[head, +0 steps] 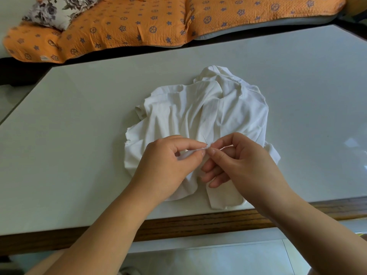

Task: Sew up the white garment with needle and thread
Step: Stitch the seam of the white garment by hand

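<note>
A crumpled white garment (200,114) lies in the middle of the pale table (79,135), its near edge close to the table's front. My left hand (168,165) pinches a raised fold of the garment's fabric between thumb and forefinger. My right hand (242,159) meets it from the right, thumb and forefinger pinching a thin needle (205,140) whose tip sticks up out of the fold. The thread is too fine to make out.
The table has a dark wooden front edge (198,221). Behind the table lies an orange patterned cushion (139,22) with a floral pillow (53,10) at the far left. Pale floor tiles (218,259) show below the table's edge.
</note>
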